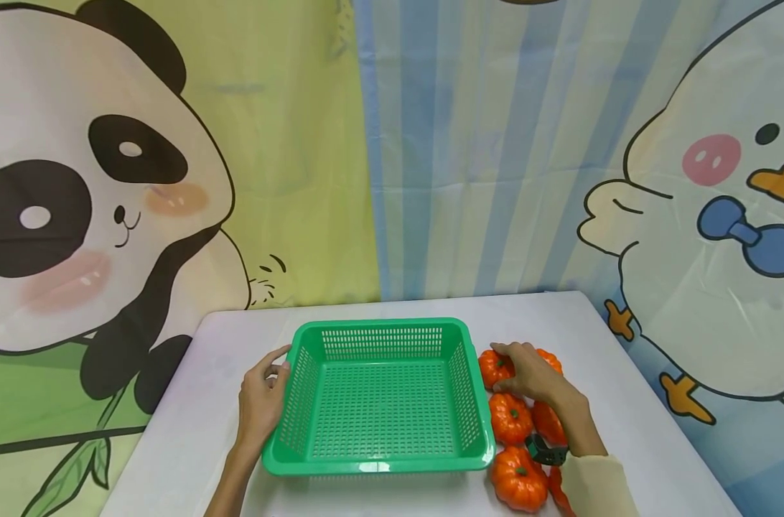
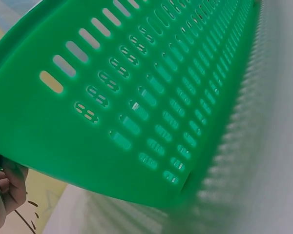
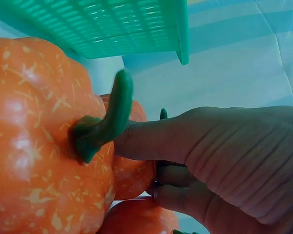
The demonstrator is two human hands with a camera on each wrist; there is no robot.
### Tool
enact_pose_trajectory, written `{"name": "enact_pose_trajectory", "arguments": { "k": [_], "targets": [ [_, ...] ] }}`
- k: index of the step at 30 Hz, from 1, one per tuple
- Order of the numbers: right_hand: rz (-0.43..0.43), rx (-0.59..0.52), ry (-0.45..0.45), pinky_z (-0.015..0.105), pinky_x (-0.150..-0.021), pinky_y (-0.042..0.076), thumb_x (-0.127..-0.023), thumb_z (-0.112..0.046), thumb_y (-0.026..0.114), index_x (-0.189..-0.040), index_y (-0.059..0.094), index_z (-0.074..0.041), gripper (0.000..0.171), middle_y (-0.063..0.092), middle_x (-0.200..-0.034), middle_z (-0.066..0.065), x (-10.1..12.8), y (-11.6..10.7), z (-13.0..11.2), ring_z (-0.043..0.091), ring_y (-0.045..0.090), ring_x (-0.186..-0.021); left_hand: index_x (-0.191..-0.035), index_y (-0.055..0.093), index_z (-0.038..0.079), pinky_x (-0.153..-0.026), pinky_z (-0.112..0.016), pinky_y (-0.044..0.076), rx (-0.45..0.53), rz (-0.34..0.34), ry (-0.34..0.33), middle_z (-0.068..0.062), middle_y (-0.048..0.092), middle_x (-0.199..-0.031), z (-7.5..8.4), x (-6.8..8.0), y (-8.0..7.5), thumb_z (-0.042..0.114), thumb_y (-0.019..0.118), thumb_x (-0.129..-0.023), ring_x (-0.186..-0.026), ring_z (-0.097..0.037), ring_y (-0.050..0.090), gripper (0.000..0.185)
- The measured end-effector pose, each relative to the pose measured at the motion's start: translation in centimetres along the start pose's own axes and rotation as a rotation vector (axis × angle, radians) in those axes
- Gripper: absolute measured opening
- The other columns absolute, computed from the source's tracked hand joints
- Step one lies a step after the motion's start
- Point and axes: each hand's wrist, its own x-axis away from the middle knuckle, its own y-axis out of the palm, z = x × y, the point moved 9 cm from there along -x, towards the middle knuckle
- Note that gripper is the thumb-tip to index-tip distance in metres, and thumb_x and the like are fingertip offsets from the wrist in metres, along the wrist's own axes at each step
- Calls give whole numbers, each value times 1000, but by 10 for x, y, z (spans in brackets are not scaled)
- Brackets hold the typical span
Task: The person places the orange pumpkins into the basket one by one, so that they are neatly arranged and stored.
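A green plastic basket [image 1: 379,467] with slotted walls stands on the white table, with nothing in it. My left hand [image 1: 263,395] grips its left rim; the left wrist view shows curled fingers [image 2: 13,183] at the rim's edge. Beyond the basket's right side, my right hand [image 1: 535,373] holds a small orange toy pumpkin [image 1: 493,370] between thumb and fingers. In the right wrist view the thumb [image 3: 149,140] lies against this pumpkin [image 3: 132,178], partly behind a nearer pumpkin [image 3: 44,126] with a green stem.
Two more pumpkins, a middle one [image 1: 510,418] and a near one [image 1: 520,480], line the basket's right side. Further orange pieces [image 1: 548,424] lie under and beside my right forearm, partly hidden. Printed curtains [image 1: 431,158] with a panda and a chick hang behind the table [image 1: 650,431].
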Motion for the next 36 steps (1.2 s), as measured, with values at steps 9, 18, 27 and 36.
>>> {"name": "enact_pose_trajectory", "arguments": {
  "k": [9,18,27,36],
  "targets": [
    [21,-46,-13,58,-104,58,-84,-17,96,-150,61,7,79,75,-136,18,0,-6,-3,33,68,-117,-150,66,13,-50,-28,49,26,-8,8,-21,78,-99,-2,1,-1,18,59,-114,-54,-11,67,38],
    [28,-39,-21,57,-104,59,-85,-12,94,-149,62,7,74,76,-135,18,1,-19,-16,32,71,-116,-151,66,14,-51,-27,49,47,-11,14,-21,78,-100,-1,3,-2,19,59,-114,-57,-11,70,38],
    [32,-2,-25,61,-108,55,-87,-7,91,-147,63,9,69,74,-137,22,8,-24,-14,36,69,-120,-151,65,12,-54,-27,51,42,-18,14,-23,79,-105,0,2,1,17,58,-114,-61,-8,72,38],
    [28,-9,3,62,-109,55,-88,-8,91,-149,62,7,69,74,-135,20,15,-34,-19,36,68,-120,-151,66,12,-52,-27,49,25,-9,26,-23,79,-105,1,1,1,18,57,-114,-58,-8,70,38]
  ]
}}
